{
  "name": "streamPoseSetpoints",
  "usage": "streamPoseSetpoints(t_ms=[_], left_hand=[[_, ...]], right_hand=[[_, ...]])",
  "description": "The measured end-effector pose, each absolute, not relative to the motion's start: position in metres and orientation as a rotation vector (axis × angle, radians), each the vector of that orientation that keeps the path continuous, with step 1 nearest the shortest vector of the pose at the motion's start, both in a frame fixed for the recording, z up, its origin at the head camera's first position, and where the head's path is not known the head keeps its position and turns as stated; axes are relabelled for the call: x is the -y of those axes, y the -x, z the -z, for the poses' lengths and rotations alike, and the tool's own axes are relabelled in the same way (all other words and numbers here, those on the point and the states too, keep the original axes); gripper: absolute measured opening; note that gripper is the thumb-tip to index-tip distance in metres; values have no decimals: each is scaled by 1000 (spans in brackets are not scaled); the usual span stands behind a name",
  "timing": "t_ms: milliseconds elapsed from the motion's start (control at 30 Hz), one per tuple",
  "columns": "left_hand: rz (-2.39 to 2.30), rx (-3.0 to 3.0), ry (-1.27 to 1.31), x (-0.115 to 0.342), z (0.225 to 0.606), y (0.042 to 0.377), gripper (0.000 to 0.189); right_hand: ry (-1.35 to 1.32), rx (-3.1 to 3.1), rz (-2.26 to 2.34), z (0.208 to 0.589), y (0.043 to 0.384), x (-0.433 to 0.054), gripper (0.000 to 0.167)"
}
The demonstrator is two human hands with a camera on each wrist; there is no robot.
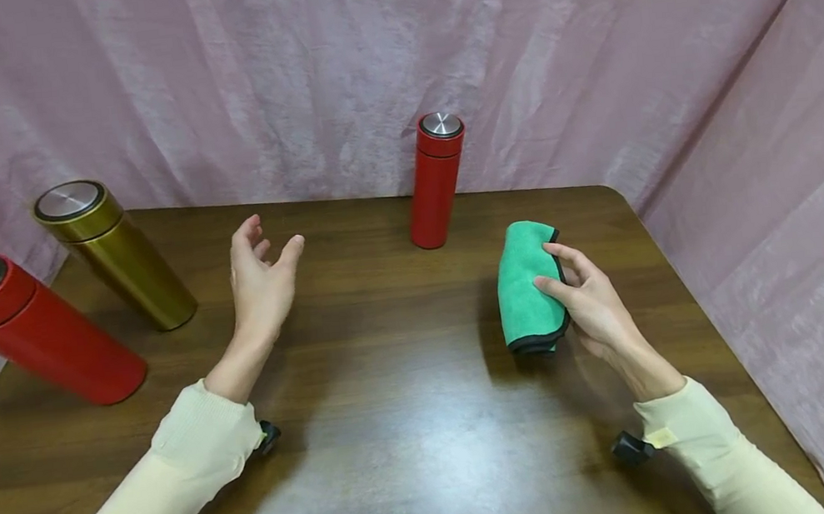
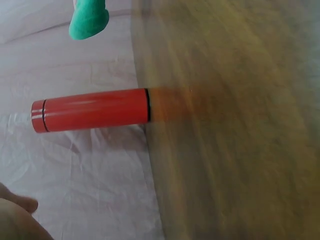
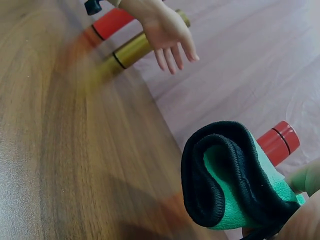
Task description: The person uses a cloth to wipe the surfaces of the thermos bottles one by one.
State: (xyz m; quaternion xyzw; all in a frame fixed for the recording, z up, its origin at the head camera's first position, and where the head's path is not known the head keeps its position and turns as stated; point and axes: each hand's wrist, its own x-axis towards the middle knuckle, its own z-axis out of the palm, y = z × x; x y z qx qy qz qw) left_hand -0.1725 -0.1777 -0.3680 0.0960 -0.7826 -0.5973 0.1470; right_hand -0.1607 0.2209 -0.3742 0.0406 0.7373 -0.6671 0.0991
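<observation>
My right hand (image 1: 598,304) pinches a folded green cloth with black edging (image 1: 529,282) between thumb and fingers, holding it above the right part of the table. In the right wrist view the cloth's rolled end (image 3: 220,175) faces the camera. My left hand (image 1: 260,285) hovers over the table's left half, fingers spread and nothing in it. To its left stands a gold thermos flask (image 1: 134,269). A slim red thermos flask (image 1: 437,183) stands upright at the back, between the two hands and beyond the cloth.
A larger red thermos flask (image 1: 51,337) stands at the far left, in front of the gold one. The brown wooden table (image 1: 400,426) has a rounded back right corner. Pink curtains (image 1: 332,73) hang behind it and along the right side.
</observation>
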Motion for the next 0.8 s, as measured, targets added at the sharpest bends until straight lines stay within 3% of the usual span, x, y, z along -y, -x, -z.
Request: streamPoseSetpoints(t_ms=[467, 800], left_hand=[[1536, 1745, -605, 197, 378, 158, 55], [1408, 1617, -671, 209, 384, 157, 60]], right_hand=[[-104, -2170, 1965, 375, 167, -219, 69], [-93, -2171, 1950, 376, 169, -216, 69]])
